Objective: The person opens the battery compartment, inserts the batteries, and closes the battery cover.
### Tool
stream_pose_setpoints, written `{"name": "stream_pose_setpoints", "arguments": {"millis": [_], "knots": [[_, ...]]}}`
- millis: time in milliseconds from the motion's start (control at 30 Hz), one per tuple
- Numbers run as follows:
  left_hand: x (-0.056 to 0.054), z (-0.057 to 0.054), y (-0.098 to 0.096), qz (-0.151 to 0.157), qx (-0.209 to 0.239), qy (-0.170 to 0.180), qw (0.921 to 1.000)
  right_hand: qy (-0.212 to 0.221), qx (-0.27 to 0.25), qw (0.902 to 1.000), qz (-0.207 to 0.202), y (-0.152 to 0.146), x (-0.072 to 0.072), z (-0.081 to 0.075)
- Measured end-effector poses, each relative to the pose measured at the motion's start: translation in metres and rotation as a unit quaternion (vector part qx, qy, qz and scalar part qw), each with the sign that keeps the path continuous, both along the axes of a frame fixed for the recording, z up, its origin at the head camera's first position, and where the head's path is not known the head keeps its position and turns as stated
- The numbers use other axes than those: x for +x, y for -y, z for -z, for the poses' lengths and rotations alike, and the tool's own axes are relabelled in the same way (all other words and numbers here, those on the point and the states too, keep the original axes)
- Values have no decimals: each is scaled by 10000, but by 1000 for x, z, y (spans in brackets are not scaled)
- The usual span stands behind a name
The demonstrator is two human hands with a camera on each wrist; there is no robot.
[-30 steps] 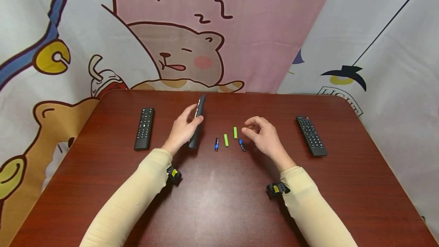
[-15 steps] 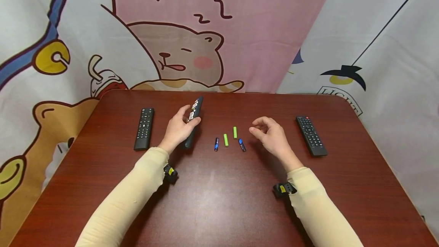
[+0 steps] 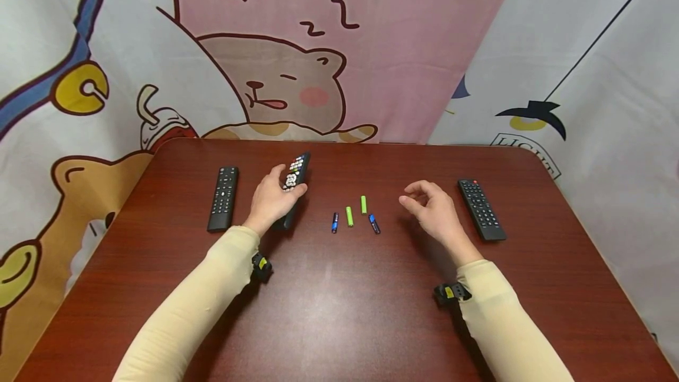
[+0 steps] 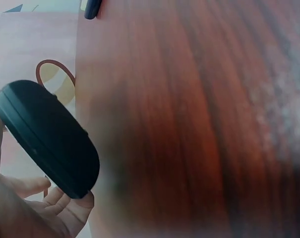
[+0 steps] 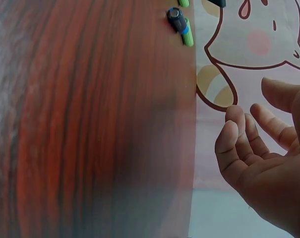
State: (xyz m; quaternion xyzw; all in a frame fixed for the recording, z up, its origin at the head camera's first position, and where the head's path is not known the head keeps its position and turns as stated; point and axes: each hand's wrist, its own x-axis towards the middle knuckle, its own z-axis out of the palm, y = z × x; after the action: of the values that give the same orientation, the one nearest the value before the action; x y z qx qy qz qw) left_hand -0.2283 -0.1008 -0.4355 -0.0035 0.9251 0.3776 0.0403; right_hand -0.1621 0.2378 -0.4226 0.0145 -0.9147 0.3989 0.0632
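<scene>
My left hand (image 3: pixel 270 200) grips a black remote control (image 3: pixel 298 171) by its sides, thumb on the right edge. The remote's button face tilts up toward the left, its near part partly hidden by the hand. In the left wrist view the remote's dark rounded end (image 4: pixel 55 141) fills the space beside the fingers. Over the table to the right, my right hand (image 3: pixel 435 214) hovers with loosely bent fingers and holds nothing. Between the hands lie two green batteries, one nearer (image 3: pixel 349 217) and one farther (image 3: pixel 363 205), flanked by a dark blue battery (image 3: pixel 335 223) and another blue battery (image 3: pixel 373 224).
A second black remote (image 3: pixel 223 199) lies buttons up on the left of the brown table (image 3: pixel 339 311). A third remote (image 3: pixel 481 210), with a red button, lies to the right, just beyond my right hand. A cartoon-printed curtain (image 3: pixel 403 46) hangs behind the table's far edge.
My left hand has shifted slightly left and turned the remote, so more of its buttons show. The right hand has moved right, away from the batteries.
</scene>
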Motion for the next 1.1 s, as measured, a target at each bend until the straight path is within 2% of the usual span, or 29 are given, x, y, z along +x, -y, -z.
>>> {"name": "stream_pose_setpoints", "arguments": {"millis": [500, 800, 1100], "knots": [[-2, 1, 4, -281, -381, 185, 9987, -86, 317, 9990, 294, -22, 2, 3], [-2, 1, 5, -372, -559, 276, 9974, -78, 667, 9960, 597, -42, 5, -1], [-1, 2, 6, -364, -836, 278, 9954, -262, 875, 9918, 897, -61, 9, 4]]}}
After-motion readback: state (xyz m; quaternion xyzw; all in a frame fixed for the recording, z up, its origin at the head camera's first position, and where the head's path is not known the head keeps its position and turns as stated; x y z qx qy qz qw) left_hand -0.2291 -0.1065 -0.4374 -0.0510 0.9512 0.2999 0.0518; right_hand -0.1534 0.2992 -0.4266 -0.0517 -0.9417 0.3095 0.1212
